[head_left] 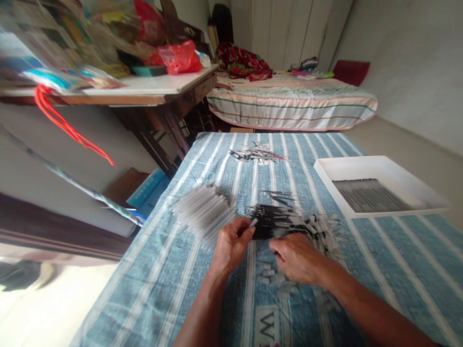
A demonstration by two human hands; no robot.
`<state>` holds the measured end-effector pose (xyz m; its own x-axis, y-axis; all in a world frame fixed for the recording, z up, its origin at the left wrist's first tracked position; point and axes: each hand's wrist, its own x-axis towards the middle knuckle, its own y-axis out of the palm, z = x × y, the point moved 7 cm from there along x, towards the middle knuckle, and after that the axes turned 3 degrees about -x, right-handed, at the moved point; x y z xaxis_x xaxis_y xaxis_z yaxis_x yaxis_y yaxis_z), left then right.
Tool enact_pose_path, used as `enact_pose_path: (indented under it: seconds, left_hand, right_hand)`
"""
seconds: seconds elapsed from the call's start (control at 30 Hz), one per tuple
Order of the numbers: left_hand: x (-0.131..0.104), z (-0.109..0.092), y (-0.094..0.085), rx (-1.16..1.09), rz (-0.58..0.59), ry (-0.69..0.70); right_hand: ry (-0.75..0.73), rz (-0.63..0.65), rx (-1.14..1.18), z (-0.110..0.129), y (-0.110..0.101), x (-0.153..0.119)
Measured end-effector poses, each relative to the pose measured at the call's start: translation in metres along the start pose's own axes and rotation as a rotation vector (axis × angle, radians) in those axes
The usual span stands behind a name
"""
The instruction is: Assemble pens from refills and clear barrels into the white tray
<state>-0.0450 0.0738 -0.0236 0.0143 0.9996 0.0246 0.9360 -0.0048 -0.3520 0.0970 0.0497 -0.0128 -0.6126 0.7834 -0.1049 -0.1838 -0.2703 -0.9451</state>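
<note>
My left hand (pixel 235 239) is closed in a pinch on a small pale piece (pixel 253 222) whose tip shows past the fingers. To its left lies a pile of translucent grey tubes (pixel 206 212). My right hand (pixel 294 255) is closed, its fingers curled beside the black rods; what it holds, if anything, is hidden. Thin black rods (pixel 269 217) lie heaped just beyond both hands. Pale grey pieces with dark parts (pixel 327 233) are strewn past my right hand. Small clear caps (pixel 267 272) lie on the cloth between my forearms.
A white tray (pixel 334 193) at the right holds a row of grey rods (pixel 369 195). Loose thin parts (pixel 258 153) lie at the far side of the striped cloth (pixel 173 270). A cluttered side table (pixel 144 91) stands left; a bed (pixel 289 103) is behind.
</note>
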Motion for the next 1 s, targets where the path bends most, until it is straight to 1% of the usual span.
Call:
enact_pose_path:
  seconds: [0.03,0.1,0.17,0.23,0.3,0.4,0.5,0.57,0.63,0.7,0.77,0.83,0.9,0.93,1.0]
  left_hand:
    - [-0.001,-0.001,0.003,-0.047,0.035,-0.006]
    - [-0.003,-0.004,0.009,-0.139,0.099,-0.021]
    - [-0.006,-0.009,0.014,-0.224,0.154,-0.037]
    - [-0.009,-0.013,0.018,-0.298,0.198,-0.056]
    - [-0.011,-0.016,0.022,-0.360,0.227,-0.073]
    - [-0.013,-0.018,0.025,-0.408,0.265,-0.085]
    - [-0.012,-0.018,0.026,-0.417,0.271,-0.085]
    - [-0.011,-0.017,0.023,-0.407,0.250,-0.091]
    - [-0.011,-0.016,0.021,-0.378,0.226,-0.098]
    - [-0.010,-0.015,0.019,-0.336,0.214,-0.096]
    - [-0.010,-0.015,0.018,-0.294,0.217,-0.086]
    - [-0.010,-0.014,0.018,-0.262,0.223,-0.081]
    - [-0.009,-0.012,0.019,-0.249,0.220,-0.085]
    - [-0.009,-0.011,0.019,-0.248,0.217,-0.089]
    - [-0.009,-0.009,0.019,-0.251,0.214,-0.099]
  right_hand:
    - [0.039,-0.065,0.128,-0.006,-0.006,0.000]
    - [0.114,-0.177,0.488,-0.019,-0.015,-0.001]
    - [0.157,-0.242,0.885,-0.029,-0.016,-0.003]
    - [0.159,-0.286,1.192,-0.032,-0.015,-0.003]
    - [0.133,-0.329,1.371,-0.032,-0.013,-0.002]
    - [0.132,-0.377,1.467,-0.031,-0.007,0.001]
    - [0.180,-0.416,1.418,-0.036,-0.003,0.001]
    - [0.224,-0.423,1.294,-0.042,-0.004,0.000]
    - [0.251,-0.402,1.115,-0.045,-0.007,-0.002]
    - [0.236,-0.363,0.902,-0.043,-0.011,-0.004]
    - [0.180,-0.312,0.656,-0.034,-0.014,-0.005]
    - [0.119,-0.248,0.396,-0.022,-0.011,-0.005]
    - [0.077,-0.162,0.179,-0.012,-0.003,-0.004]
    - [0.067,-0.122,0.106,-0.009,0.001,-0.004]
    - [0.061,-0.075,0.037,-0.008,0.003,-0.003]
